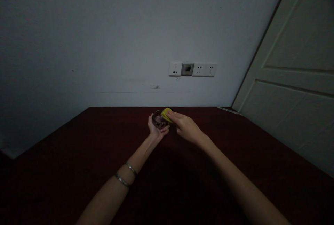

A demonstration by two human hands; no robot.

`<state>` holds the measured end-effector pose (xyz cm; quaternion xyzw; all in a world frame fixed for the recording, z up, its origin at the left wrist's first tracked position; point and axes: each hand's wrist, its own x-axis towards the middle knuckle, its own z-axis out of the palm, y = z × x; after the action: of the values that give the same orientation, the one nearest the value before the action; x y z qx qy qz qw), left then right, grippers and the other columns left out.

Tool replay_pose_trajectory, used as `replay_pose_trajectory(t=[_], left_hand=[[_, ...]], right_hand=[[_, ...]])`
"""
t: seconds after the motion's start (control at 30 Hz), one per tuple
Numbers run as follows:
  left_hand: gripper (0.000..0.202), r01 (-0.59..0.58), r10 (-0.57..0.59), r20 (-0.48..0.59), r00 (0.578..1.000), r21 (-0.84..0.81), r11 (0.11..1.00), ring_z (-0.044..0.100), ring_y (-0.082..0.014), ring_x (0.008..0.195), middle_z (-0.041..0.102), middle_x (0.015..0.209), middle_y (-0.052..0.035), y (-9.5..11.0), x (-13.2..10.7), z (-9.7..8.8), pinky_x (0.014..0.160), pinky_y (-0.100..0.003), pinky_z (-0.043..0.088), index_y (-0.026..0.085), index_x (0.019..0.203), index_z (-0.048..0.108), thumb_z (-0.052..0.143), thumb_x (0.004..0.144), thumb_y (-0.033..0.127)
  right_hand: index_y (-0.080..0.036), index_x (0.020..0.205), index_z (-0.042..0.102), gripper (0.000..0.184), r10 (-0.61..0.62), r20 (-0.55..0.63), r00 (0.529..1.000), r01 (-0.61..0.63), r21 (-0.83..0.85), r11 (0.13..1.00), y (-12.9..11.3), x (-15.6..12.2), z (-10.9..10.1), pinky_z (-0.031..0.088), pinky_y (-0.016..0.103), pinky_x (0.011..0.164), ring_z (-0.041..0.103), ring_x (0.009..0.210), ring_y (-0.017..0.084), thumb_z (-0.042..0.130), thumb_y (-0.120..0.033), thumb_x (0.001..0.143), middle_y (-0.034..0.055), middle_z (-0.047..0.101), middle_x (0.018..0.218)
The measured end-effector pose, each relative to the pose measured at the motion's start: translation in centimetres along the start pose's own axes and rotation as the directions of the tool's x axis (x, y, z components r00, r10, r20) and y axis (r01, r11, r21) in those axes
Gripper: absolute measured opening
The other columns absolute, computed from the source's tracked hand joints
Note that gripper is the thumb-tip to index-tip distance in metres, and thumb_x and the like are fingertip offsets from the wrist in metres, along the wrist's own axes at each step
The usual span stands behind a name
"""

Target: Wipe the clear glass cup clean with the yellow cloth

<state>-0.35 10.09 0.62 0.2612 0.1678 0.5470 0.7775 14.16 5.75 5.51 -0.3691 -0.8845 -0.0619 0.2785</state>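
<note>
My left hand (156, 130) is closed around a small round, brownish glass ashtray (157, 122), its fingers curling round the near side and the thumb along the left. The ashtray's hollow is turned up toward me. A yellow cloth (166, 113) is pinched in my right hand (184, 123), which comes in from the right. The cloth touches the ashtray's right rim and hides part of it. In the dim light I cannot tell whether the cloth is a folded rag or a sponge.
Both arms reach over a dark red tabletop (125, 127). Behind its far edge rises a pale wall (117, 37) with a row of sockets (204, 70) and a grey switch plate (187, 69). A panelled door (292, 75) stands at the right; a thin strip (229, 110) lies near it.
</note>
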Motion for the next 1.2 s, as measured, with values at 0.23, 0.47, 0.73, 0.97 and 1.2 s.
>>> replay_pose_trajectory(t=[0.23,0.47,0.73,0.97,1.2], left_hand=[[0.050,-0.060,0.058,-0.120,0.991,-0.014,0.998,0.026,-0.0080,0.023,0.043,0.039,0.0016,-0.2,-0.1,0.2,0.026,-0.020,0.019,0.016,0.060,0.053,0.035,0.076,0.059],[0.047,-0.103,0.089,-0.303,0.949,-0.031,0.994,0.045,-0.0119,0.032,0.050,0.044,-0.0005,-0.5,-0.2,0.3,0.034,-0.021,0.032,0.015,0.063,0.058,0.041,0.075,0.058],[0.041,-0.287,0.242,-0.294,0.925,-0.121,0.950,0.059,-0.0175,0.053,0.062,0.061,-0.0054,-0.6,0.5,0.4,0.056,-0.030,0.048,0.013,0.070,0.061,0.039,0.080,0.046],[0.051,-0.055,0.055,-0.110,0.992,0.007,0.998,0.034,-0.0089,0.027,0.055,0.051,-0.0026,-0.3,0.1,0.0,0.030,-0.022,0.026,0.015,0.073,0.059,0.035,0.077,0.059],[0.061,0.036,-0.045,0.057,0.997,0.156,0.987,0.030,-0.0078,0.025,0.059,0.056,-0.0074,-1.2,-0.5,0.4,0.026,-0.022,0.026,0.012,0.078,0.059,0.025,0.077,0.064]], right_hand=[[-0.006,0.127,0.047,0.065,0.079,0.021,0.997,-0.079,0.003,0.997,-2.2,0.0,0.2,0.036,0.038,0.106,0.041,0.127,0.021,0.039,0.006,0.063,0.0162,0.048,0.133],[-0.008,0.121,0.054,0.057,0.165,0.004,0.986,-0.164,0.150,0.975,-4.1,0.0,-0.3,0.037,0.033,0.105,0.047,0.122,0.020,0.039,0.002,0.068,0.0121,0.054,0.129],[-0.018,0.126,0.052,0.064,0.245,0.062,0.968,-0.245,0.472,0.847,-5.7,0.1,-0.8,0.046,0.035,0.093,0.059,0.107,0.020,0.038,0.000,0.066,0.0057,0.062,0.119],[-0.009,0.129,0.047,0.067,0.601,0.078,0.796,-0.453,0.734,0.505,-1.6,0.9,-3.1,0.052,0.037,0.083,0.064,0.094,0.024,0.046,-0.007,0.062,0.0107,0.063,0.116],[-0.009,0.129,0.046,0.064,0.507,-0.149,0.849,-0.375,0.507,0.776,0.0,0.5,-1.1,0.037,0.043,0.103,0.051,0.118,0.023,0.041,-0.004,0.066,0.0132,0.053,0.129]])
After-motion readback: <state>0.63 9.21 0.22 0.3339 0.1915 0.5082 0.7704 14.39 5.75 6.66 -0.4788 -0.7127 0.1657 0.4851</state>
